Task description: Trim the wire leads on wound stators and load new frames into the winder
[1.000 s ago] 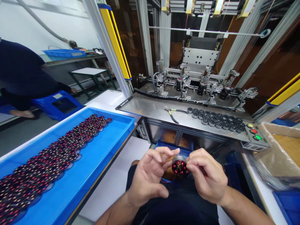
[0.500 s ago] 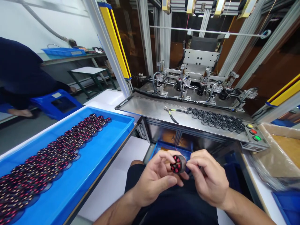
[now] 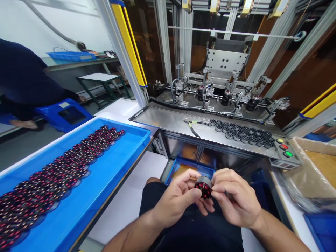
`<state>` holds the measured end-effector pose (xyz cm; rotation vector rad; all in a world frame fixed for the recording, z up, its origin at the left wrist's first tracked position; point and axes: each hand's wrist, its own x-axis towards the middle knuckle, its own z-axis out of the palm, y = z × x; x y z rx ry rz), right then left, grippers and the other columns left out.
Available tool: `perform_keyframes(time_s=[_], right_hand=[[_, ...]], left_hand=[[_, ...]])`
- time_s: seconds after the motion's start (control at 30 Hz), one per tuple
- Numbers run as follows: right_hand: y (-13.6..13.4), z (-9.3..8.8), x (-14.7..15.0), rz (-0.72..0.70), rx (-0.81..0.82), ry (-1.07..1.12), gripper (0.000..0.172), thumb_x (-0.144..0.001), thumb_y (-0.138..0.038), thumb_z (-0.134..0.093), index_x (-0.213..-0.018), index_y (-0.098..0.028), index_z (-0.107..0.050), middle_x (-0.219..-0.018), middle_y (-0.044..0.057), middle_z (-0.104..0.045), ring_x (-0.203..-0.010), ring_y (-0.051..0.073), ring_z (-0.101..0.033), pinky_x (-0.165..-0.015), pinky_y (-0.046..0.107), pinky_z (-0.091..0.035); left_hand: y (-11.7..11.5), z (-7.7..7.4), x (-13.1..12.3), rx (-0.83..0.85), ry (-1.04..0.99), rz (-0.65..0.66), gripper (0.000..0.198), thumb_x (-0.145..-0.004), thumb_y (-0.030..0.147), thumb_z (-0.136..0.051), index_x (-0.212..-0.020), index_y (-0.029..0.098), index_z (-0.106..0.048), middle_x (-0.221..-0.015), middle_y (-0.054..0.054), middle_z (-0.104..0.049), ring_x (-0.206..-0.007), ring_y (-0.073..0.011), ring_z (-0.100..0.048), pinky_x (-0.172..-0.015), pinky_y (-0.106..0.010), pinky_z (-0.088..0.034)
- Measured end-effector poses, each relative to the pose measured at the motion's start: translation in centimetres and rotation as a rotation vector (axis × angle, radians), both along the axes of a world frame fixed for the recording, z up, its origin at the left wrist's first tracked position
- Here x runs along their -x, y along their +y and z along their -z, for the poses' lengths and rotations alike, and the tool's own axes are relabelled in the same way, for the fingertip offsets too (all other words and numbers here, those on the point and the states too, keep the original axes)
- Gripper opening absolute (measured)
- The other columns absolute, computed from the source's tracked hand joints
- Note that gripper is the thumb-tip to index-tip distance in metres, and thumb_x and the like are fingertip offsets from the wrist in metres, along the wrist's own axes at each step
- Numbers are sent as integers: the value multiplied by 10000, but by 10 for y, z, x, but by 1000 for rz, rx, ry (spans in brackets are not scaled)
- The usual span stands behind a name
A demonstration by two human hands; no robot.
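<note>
Above my lap, my left hand (image 3: 177,199) is closed round a motor stator (image 3: 203,182), a short grey ring with red wire windings inside. Its thumb presses the near face and the fingers curl behind. My right hand (image 3: 233,196) pinches at the stator's right edge with thumb and fingertips; any fine wire end between them is too small to make out. The wound face is tilted down towards me. To my left, a blue tray (image 3: 126,154) holds many similar wound stators (image 3: 65,164) in overlapping rows.
Unwound black stators (image 3: 243,133) stand in rows on the machine's metal ledge (image 3: 162,117), beside cutting pliers (image 3: 193,126). Behind is a winding machine (image 3: 225,66). Control buttons (image 3: 285,147) and a lined carton (image 3: 309,171) are at right. Another person (image 3: 23,77) sits at far left.
The stator has been turned in my fingers: its wound face pointed left and now tips down towards me. My right fingertips have shifted slightly down along its edge.
</note>
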<state>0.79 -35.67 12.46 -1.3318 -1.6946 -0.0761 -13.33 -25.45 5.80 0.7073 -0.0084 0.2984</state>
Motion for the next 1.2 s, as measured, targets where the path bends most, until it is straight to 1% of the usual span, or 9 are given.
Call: perform_keyframes(time_s=[0.1,0.23,0.33,0.47,0.63,0.77,0.9,1.03,1.2], right_hand=[[-3,1,-7,-114,23,78,247,-762,-113,-623,-1004,-147,-593,-798,70,-632,-766,178,-621,-686,364,-560],[-5,4,-12,-94,67,115,424,-741,-173,-730,-1135,-164,-572,-925,94,-641,-852,197,-617,-718,380,-553],[-4,2,-12,-82,70,94,366,-771,-151,-721,-1117,-187,-606,-888,71,-637,-803,162,-617,-655,318,-549],[-1,-2,-10,-72,36,21,223,-787,-75,-678,-984,-180,-668,-817,51,-647,-728,128,-626,-619,279,-549],[-4,3,-3,70,63,34,213,-784,-18,-642,-933,-168,-667,-774,39,-653,-690,112,-614,-586,246,-525],[-3,13,6,130,161,286,112,-841,-66,-598,-841,-172,-635,-733,23,-613,-692,116,-597,-615,255,-503],[2,28,12,76,288,672,148,-909,-188,-556,-770,-181,-604,-732,3,-566,-686,97,-561,-620,234,-475],[4,43,14,-44,378,980,173,-925,-259,-553,-774,-187,-599,-735,-18,-541,-675,79,-533,-636,215,-465],[3,50,15,-35,409,1042,175,-913,-279,-573,-777,-173,-604,-751,-1,-547,-693,94,-529,-652,234,-461]], left_hand=[[-1,-1,1,-19,6,-52,274,-872,322,-699,-1032,150,-558,-827,-50,-739,-737,-161,-741,-628,-217,-594],[-1,-1,1,-9,3,-62,252,-882,300,-688,-1051,164,-561,-868,-44,-744,-761,-149,-735,-638,-213,-598],[-3,-1,1,-12,-13,-48,242,-893,302,-673,-1061,171,-559,-864,-34,-738,-760,-157,-741,-641,-218,-599],[-3,-1,1,-11,-29,-57,213,-899,275,-664,-1061,182,-562,-881,-28,-722,-799,-170,-746,-662,-225,-602],[-5,-5,0,-31,-58,-164,269,-828,191,-740,-1039,223,-577,-1011,-1,-669,-798,-148,-739,-664,-205,-599],[-7,-7,1,-243,-74,-459,439,-742,29,-771,-1066,270,-600,-1154,6,-630,-873,-99,-704,-783,-197,-591],[-6,-2,6,-621,-66,-764,659,-668,9,-819,-1216,289,-583,-1166,-42,-656,-1050,-174,-667,-878,-245,-585],[2,-1,11,-897,-1,-869,663,-634,107,-874,-1228,241,-610,-1107,-64,-687,-1013,-196,-663,-893,-284,-576],[8,-5,13,-1011,35,-911,569,-642,173,-880,-1164,212,-656,-1047,-73,-721,-979,-216,-676,-882,-313,-565]])
